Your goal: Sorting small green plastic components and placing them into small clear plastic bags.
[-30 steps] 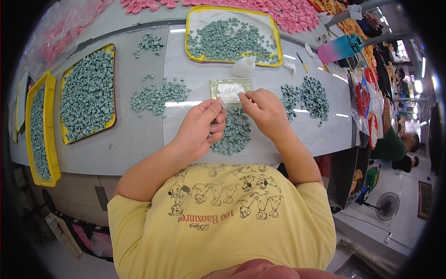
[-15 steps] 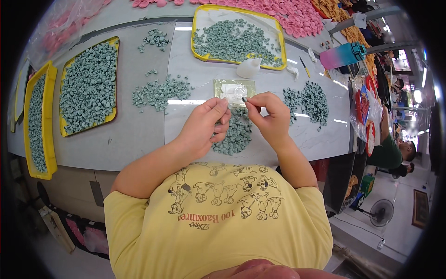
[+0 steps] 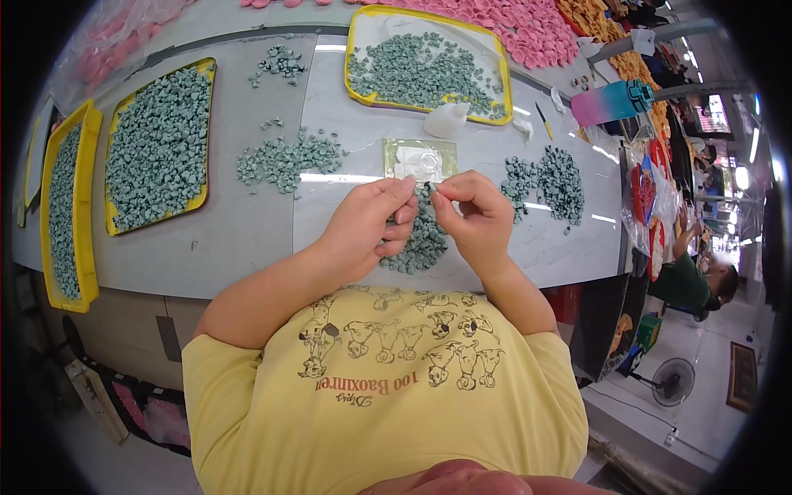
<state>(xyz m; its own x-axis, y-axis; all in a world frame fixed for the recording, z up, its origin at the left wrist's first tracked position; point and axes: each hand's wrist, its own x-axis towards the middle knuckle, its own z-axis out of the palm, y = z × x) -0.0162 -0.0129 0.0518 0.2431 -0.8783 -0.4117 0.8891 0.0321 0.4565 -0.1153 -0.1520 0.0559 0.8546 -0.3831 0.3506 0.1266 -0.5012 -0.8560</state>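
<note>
My left hand [image 3: 369, 224] and my right hand [image 3: 470, 216] meet fingertip to fingertip above a heap of small grey-green pieces [image 3: 422, 244] on the grey table [image 3: 247, 239]. Both pinch one small grey-green piece [image 3: 426, 189] between thumbs and forefingers. Just beyond the fingers lies a flat pale-green pad [image 3: 419, 158] with something white and clear on it.
Yellow trays of grey-green pieces stand at the far left [image 3: 64, 210], the left [image 3: 158, 147] and the back [image 3: 425, 66]. Loose piles lie at the left-middle [image 3: 285, 158] and the right [image 3: 546, 175]. Pink pieces [image 3: 528, 29], a white blob [image 3: 446, 120] and a pink-and-teal bottle [image 3: 610, 101] sit behind.
My right hand has pulled back from the pale-green pad to meet the left hand over the heap. Both hands now pinch a piece together.
</note>
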